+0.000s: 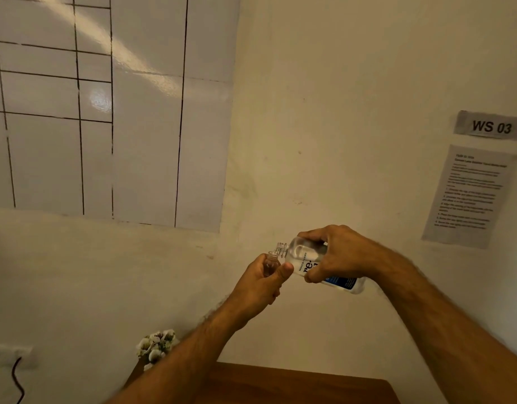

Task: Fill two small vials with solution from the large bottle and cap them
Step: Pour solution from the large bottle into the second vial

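Held up before the wall, well above the table [295, 383]: the right hand [338, 255] grips the tipped bottle [315, 265], mouth at the vial [271, 262] clasped in the left hand [260, 284]. Any misalignment would probably spill solution.

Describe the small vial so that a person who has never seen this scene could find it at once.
Start at the wooden table at the bottom and follow the two arms up to where the hands meet before the wall. The left hand grips the small vial, upright, its open mouth just under the neck of the tilted large bottle in the right hand. Unlike that bottle, it is tiny, clear and shows no label.
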